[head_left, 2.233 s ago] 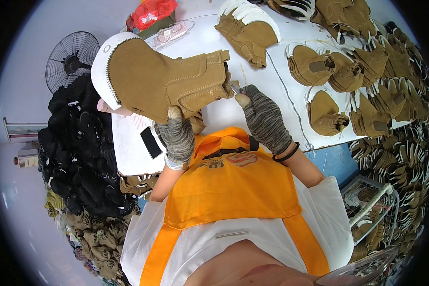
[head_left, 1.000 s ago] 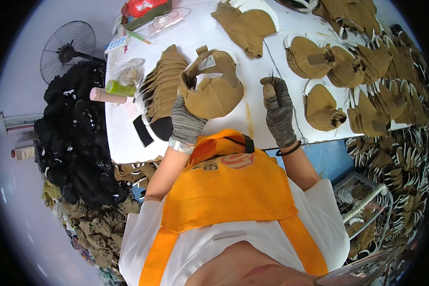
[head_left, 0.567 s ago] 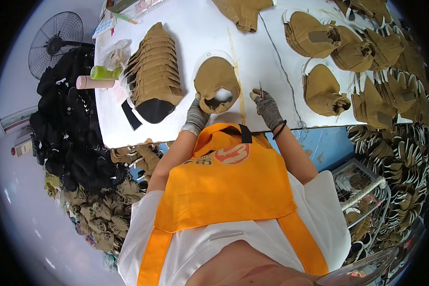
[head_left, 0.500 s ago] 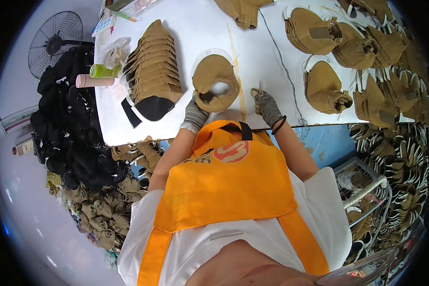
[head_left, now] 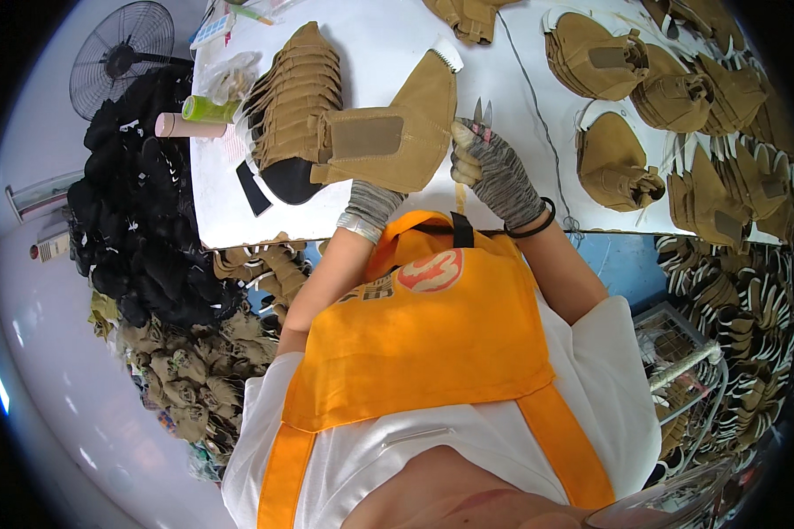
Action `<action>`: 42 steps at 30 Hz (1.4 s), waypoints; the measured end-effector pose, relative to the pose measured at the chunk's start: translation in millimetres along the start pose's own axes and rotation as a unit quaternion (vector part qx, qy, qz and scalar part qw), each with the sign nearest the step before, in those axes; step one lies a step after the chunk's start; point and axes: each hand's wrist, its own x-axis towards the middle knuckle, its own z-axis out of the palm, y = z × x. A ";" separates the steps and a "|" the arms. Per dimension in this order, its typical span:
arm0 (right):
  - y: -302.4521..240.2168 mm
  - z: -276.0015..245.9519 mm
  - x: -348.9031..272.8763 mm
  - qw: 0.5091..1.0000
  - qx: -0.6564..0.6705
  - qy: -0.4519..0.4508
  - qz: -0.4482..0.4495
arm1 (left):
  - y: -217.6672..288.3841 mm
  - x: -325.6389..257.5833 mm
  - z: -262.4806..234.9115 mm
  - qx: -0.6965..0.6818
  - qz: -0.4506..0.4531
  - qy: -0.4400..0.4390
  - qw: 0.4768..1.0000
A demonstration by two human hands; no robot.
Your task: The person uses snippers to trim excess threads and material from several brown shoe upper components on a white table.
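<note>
In the head view, one brown boot upper [head_left: 426,132] is just right of the overlapping stack [head_left: 300,75] of brown uppers, gripped from beneath by the left hand [head_left: 372,203], its fingertips hidden, while the right hand [head_left: 501,176], farther right of the stack, has its fingers closed narrowly round one pair of snips [head_left: 483,115], whose bare, slightly parted blades could nick the upper if either hand slips. Left of the stack are one pink cylinder [head_left: 190,126], one green cylinder [head_left: 207,109], one dark phone [head_left: 254,189] and one fan [head_left: 121,62]; the stack's layers overlap too closely to count surely.
</note>
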 end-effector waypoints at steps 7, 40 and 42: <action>-8.3 5.3 -15.0 0.998 -0.061 0.028 0.000 | -9.7 3.4 -11.4 0.049 0.052 0.022 0.997; -89.2 -154.3 174.7 0.598 -0.727 0.284 -0.182 | 20.7 -51.8 35.7 0.595 0.217 0.015 0.774; -91.4 -150.7 197.5 0.634 -0.695 0.228 -0.252 | 15.6 -49.9 31.9 0.453 0.150 0.028 0.878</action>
